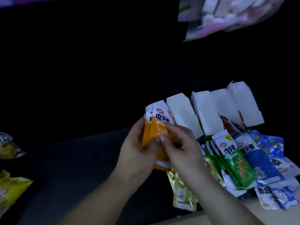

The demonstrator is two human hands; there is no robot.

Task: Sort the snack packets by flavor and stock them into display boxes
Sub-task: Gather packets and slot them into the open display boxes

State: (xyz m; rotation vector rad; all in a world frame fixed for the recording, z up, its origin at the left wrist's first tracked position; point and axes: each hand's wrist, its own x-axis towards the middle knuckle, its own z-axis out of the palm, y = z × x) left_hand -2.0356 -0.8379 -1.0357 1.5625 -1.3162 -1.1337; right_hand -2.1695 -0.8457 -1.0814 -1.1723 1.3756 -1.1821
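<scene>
A stack of orange-and-white snack packets (158,125) stands upright between both hands. My left hand (138,150) grips the stack from its left side and back. My right hand (178,143) pinches the front packet with thumb and fingers. Just behind stand white display boxes (183,114), open and tilted, in a row running right. To the right lie green packets (237,166) and blue packets (263,161), fanned in a pile. A gold packet (181,195) lies flat below my right wrist.
Yellow packets (11,190) lie at the left edge on the dark table. At the top right another person's hand (253,15) holds pale packets, blurred. The table's light front edge (243,215) shows at the lower right. The background is dark.
</scene>
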